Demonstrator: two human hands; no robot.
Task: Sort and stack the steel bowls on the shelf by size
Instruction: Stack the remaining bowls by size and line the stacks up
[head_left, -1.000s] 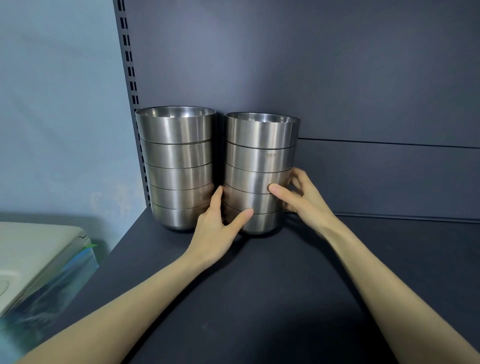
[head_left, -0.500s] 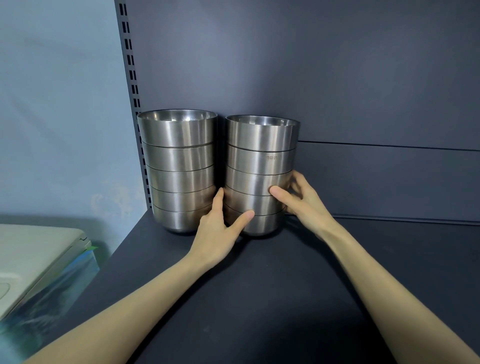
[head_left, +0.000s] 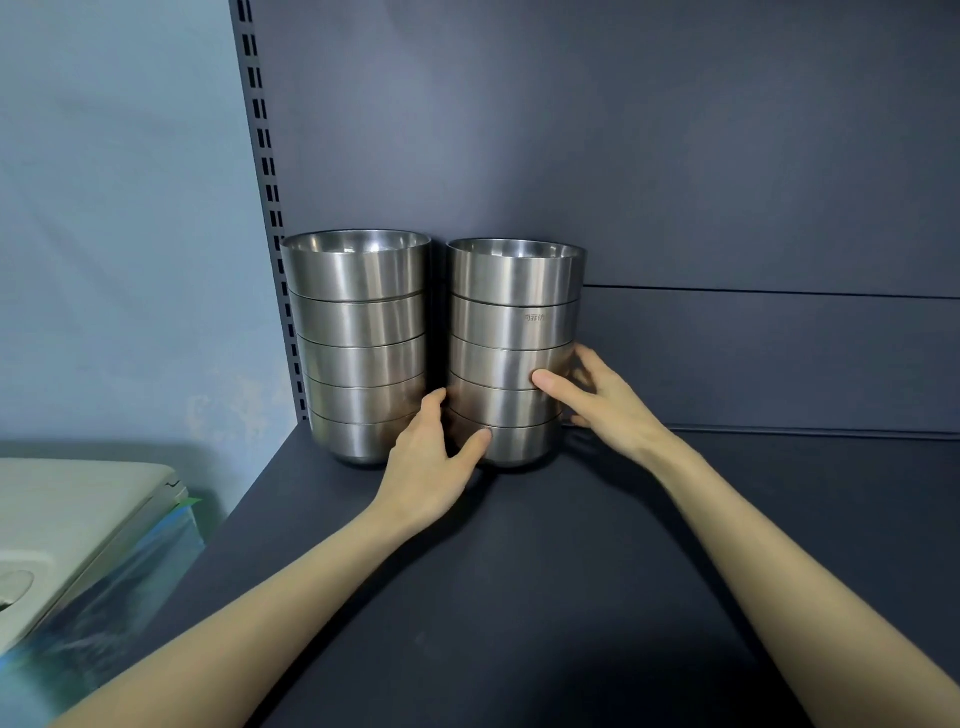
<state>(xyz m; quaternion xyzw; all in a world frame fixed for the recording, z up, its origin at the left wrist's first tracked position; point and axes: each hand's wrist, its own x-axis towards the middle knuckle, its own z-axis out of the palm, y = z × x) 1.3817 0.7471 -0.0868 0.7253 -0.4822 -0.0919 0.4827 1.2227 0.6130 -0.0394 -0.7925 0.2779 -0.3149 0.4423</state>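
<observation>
Nearest me, my bare forearms cross the dark matte shelf board (head_left: 519, 597). My left hand (head_left: 431, 467) cups the foot of the right-hand stack of five brushed steel bowls (head_left: 514, 353), thumb on the lowest bowl; my right hand (head_left: 597, 400) clasps its far side, thumb higher. Just left of my left fingers (head_left: 434, 402) stands the wider stack of five steel bowls (head_left: 358, 343), against the dark back panel (head_left: 675, 156).

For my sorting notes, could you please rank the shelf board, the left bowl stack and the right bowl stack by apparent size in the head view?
1. Shelf board, by far the largest.
2. Left bowl stack, slightly wider and taller.
3. Right bowl stack, held by both hands; the margin is small.
</observation>
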